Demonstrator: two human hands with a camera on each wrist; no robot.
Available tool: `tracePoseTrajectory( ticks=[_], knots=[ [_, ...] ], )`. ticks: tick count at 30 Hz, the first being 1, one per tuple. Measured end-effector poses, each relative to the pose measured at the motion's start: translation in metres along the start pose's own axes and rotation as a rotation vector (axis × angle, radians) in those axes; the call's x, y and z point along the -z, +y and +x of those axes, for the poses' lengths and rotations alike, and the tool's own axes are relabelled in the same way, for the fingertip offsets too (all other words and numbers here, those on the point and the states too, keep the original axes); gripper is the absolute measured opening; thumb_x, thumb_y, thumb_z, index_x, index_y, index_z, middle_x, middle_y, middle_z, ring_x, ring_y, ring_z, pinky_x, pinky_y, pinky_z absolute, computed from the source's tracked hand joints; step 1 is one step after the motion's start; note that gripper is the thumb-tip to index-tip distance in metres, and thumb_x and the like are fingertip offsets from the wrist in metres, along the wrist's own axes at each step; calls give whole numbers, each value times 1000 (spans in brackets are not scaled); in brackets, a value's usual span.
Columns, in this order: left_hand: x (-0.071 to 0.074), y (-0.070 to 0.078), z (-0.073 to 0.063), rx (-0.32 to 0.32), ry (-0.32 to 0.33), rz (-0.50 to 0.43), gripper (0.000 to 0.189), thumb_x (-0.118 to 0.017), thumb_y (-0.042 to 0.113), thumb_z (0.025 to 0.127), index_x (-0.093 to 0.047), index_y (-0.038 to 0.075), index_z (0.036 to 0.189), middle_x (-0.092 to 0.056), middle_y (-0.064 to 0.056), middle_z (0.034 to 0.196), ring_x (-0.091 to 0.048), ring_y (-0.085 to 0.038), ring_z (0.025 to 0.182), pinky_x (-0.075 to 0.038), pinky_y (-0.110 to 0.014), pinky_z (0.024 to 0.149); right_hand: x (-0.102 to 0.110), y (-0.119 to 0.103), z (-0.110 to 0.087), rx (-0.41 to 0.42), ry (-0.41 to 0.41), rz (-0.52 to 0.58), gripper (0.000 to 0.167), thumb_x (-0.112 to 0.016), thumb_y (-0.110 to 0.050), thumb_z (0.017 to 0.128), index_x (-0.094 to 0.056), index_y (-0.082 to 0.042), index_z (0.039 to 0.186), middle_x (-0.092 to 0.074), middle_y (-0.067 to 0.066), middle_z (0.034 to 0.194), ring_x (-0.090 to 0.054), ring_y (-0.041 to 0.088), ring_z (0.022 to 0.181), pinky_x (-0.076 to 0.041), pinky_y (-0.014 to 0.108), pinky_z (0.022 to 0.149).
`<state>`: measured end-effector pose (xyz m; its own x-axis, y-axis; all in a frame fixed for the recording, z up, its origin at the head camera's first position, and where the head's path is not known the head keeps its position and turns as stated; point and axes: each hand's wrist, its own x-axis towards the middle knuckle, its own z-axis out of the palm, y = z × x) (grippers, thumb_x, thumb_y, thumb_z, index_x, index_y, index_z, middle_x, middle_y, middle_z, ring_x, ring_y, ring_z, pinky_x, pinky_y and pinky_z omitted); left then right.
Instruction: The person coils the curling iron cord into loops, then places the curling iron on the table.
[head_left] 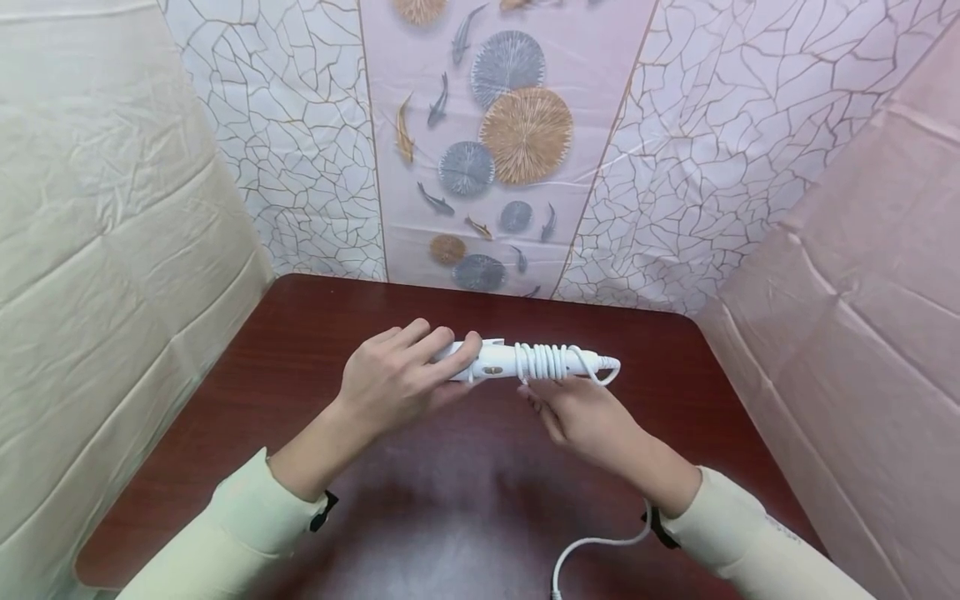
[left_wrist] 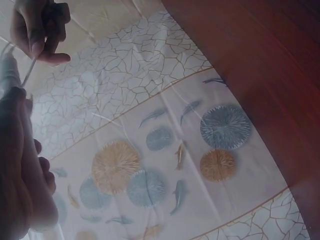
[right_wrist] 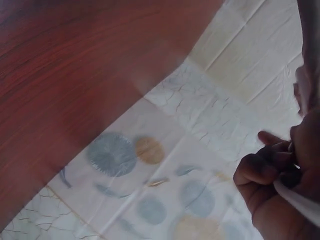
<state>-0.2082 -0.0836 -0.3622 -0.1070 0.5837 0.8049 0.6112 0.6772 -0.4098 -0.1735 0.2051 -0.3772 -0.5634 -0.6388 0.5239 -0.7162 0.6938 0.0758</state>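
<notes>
Head view: my left hand (head_left: pixel 401 367) grips the white handheld appliance (head_left: pixel 493 365) above the tabletop (head_left: pixel 442 500); my right hand (head_left: pixel 596 421) is just below the cord (head_left: pixel 545 362), which is coiled round the appliance's handle. I judge I'm partway through winding it; another turn calls for a steady left grip and light tension. Left wrist view: the cord runs straight to my right fingertips, which pinch it. Right wrist view: it passes through my curled fingers. No container shows.
</notes>
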Motion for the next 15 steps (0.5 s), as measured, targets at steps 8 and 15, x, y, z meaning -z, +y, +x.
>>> tracePoseTrajectory(
  ticks=[8,15],
  knots=[
    [-2,-1,-1,63,-113,3,39,-79,49,97,-74,23,126,-69,4,95,-62,-19,76,-45,-26,51,3,-23,-10,91,52,-115,38,-38,-27,121,-65,0,117,-62,5,94,-52,14,54,-50,31,46],
    [-5,1,-3,80,-163,-8,44,-82,53,95,-73,24,127,-69,5,97,-63,-20,79,-50,-28,52,18,-30,-10,85,71,-159,55,-25,-33,122,-68,-3,109,-55,1,86,-48,13,54,-43,29,42]
  ],
)
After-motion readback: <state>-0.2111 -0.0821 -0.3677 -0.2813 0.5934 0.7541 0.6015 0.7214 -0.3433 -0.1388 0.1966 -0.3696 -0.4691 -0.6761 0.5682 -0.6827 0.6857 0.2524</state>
